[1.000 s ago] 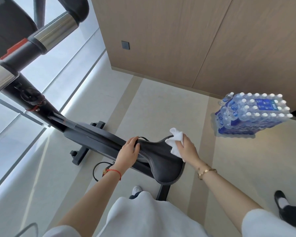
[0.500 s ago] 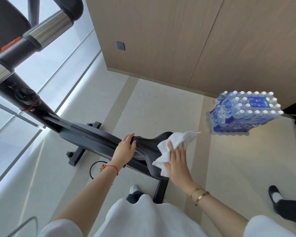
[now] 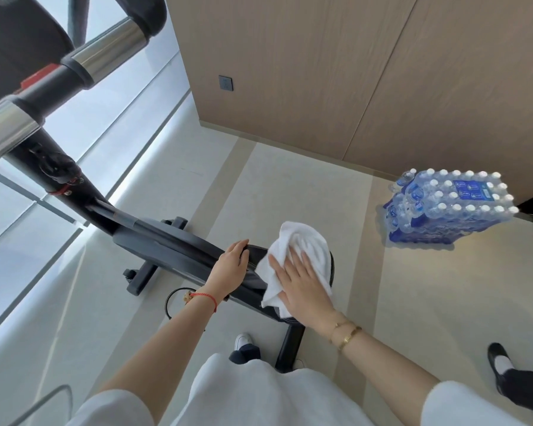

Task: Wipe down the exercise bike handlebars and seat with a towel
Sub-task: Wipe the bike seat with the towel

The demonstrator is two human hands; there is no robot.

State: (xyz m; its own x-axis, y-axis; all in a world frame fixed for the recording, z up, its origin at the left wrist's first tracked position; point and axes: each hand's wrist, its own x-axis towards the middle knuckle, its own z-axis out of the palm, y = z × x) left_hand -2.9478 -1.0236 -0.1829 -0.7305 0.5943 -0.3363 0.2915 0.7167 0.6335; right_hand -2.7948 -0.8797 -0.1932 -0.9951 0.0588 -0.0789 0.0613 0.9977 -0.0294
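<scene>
The black bike seat (image 3: 257,256) sits below me at centre, mostly covered by a white towel (image 3: 308,241). My right hand (image 3: 302,284) lies flat on the towel with straight fingers, pressing it onto the seat top. My left hand (image 3: 230,267) curls over the narrow nose of the seat and grips it. The handlebar (image 3: 105,56), chrome tube with black grips, crosses the upper left, well away from both hands.
The bike frame (image 3: 154,238) runs from the handlebar post down to the seat, with a floor stabiliser (image 3: 142,278). A shrink-wrapped pack of water bottles (image 3: 450,207) stands on the floor at right. Another person's black shoe (image 3: 499,364) is at lower right. Wood wall panels behind.
My right hand went from bunching the towel at the seat's right edge to pressing it flat, sliding left across the seat top. My left hand stayed on the seat nose.
</scene>
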